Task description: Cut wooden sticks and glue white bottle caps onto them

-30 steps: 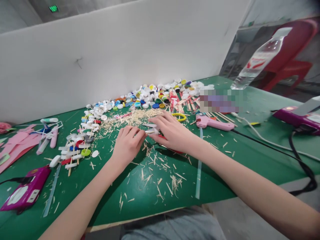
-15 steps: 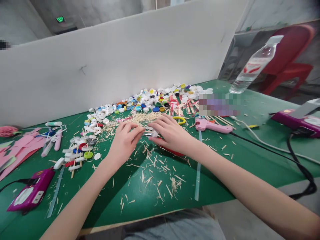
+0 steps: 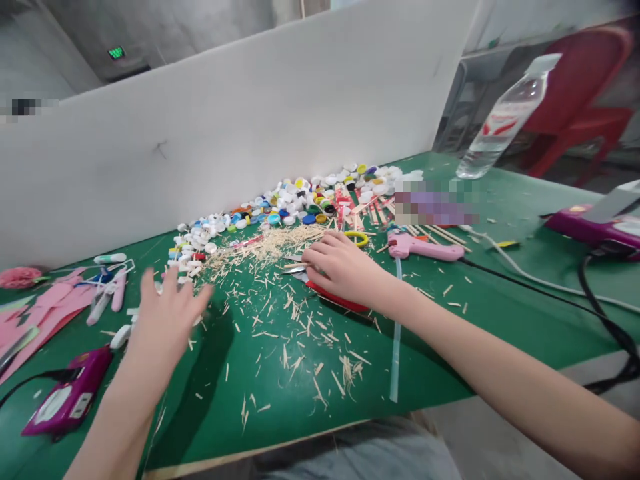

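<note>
My left hand (image 3: 167,320) hovers at the left over assembled caps and sticks, its fingers spread and nothing in them. Near the middle, my right hand (image 3: 340,267) has its fingers curled together; what they hold is hidden. Silver blades (image 3: 295,270) stick out by its fingertips. Under its palm lies a red object (image 3: 350,301), partly covered, and a yellow loop handle (image 3: 357,238) shows just behind the hand. Wood shavings (image 3: 273,243) and small splinters lie around both hands. My left hand partly hides the joined white caps (image 3: 120,337).
Loose bottle caps (image 3: 285,200) line the white partition (image 3: 240,120). A pink glue gun (image 3: 425,249) lies at right, with cables beyond. A water bottle (image 3: 505,123) stands at the back right. Purple devices (image 3: 70,393) sit at both sides; pink paper (image 3: 53,307) lies left.
My left hand has moved left, away from my right hand, and its fingers have spread. My right hand has stayed nearly in place; more of the blades beside it now shows.
</note>
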Demonstrator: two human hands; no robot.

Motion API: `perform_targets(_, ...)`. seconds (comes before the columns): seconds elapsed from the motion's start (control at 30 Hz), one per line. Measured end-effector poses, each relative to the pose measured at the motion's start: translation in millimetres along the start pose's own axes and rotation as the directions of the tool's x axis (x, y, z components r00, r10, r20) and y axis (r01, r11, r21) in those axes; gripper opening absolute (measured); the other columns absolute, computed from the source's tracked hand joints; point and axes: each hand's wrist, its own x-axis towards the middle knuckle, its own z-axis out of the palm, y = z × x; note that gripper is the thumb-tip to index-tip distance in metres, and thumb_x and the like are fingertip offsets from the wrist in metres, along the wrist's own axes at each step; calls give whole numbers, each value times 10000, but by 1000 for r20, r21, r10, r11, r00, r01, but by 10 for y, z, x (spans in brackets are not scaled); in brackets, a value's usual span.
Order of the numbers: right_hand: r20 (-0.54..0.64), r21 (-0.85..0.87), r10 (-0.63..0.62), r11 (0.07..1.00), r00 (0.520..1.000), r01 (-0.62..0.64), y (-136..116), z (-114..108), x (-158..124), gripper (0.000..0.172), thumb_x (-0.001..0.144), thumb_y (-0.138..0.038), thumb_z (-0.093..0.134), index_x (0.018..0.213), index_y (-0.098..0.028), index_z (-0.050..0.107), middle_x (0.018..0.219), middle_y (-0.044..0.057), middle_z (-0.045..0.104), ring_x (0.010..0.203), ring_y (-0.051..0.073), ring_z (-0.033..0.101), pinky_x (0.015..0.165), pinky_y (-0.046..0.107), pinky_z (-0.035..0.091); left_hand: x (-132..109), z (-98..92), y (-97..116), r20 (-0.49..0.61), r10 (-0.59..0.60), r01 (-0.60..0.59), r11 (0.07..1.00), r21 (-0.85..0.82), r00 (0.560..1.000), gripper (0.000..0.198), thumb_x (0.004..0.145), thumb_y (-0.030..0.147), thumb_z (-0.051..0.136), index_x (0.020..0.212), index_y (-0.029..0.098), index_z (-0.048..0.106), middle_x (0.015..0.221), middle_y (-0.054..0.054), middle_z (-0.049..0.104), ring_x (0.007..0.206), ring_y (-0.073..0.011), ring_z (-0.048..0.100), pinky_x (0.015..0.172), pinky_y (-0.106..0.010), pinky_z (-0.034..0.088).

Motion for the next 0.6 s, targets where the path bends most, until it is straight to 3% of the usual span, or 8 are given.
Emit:
perform_targets(0.07,0,-4,-2,1000,1000,2,6,12,-7,234,929,-275,356,871,-198,569,840,40,614,846,188,483,886,365,305,-20,99,132,38,108,-102,987,-127,993,273,944,298,407,1191,259,516,1097,-65,611,933,-181,610,808,-397,528)
perform_targets(0.13,-4,0,6,1000,1000,-6,15,19,-16,242,931,-274,349,875,-197,572,861,45,617,870,190,483,883,363,304,-35,196,280,-17,234,-232,946,-226,972,309,957,248,354,1242,326,445,1093,-48,617,946,-182,619,832,-407,521)
perform_targets(0.2,-2,5,17,1000,1000,-17,26,18,-22,247,933,-271,347,873,-194,574,857,46,620,868,191,483,880,363,305,-10,310,414,-139,359,-380,908,-176,923,364,914,246,461,1271,305,420,1176,-67,575,1066,-224,566,918,-450,472)
perform_targets(0.23,3,8,19,1000,1000,-19,30,15,-24,244,932,-270,350,870,-193,574,844,43,620,855,189,484,876,360,308,20,378,468,-160,447,-462,884,-70,880,378,881,251,525,1250,276,451,1198,-81,560,1131,-254,518,959,-474,433)
perform_targets(0.3,18,10,27,1000,999,-28,35,8,-26,237,929,-268,360,860,-189,572,804,34,615,812,183,484,858,351,321,101,531,543,-100,557,-551,830,84,825,376,862,248,558,1228,214,477,1196,-112,556,1160,-277,474,984,-484,401)
perform_targets(0.4,37,19,46,999,998,-47,22,3,-25,215,923,-270,380,868,-182,569,782,31,609,778,179,488,825,339,340,195,751,575,33,643,-639,753,156,765,286,885,247,523,1163,184,514,1126,-116,588,1106,-265,490,927,-445,434)
perform_targets(0.47,44,29,57,998,997,-58,0,4,-26,206,923,-277,389,903,-174,566,801,41,610,791,184,496,810,339,352,207,859,556,58,670,-669,723,173,740,210,898,223,495,1102,199,540,1068,-94,612,1060,-254,505,882,-422,445)
perform_targets(0.6,87,89,62,994,994,-70,-22,-1,-29,255,933,-325,388,1014,-152,558,856,66,616,834,198,513,791,338,383,160,991,471,63,666,-666,729,157,743,142,910,192,465,1027,179,544,950,-83,616,945,-230,522,810,-377,448)
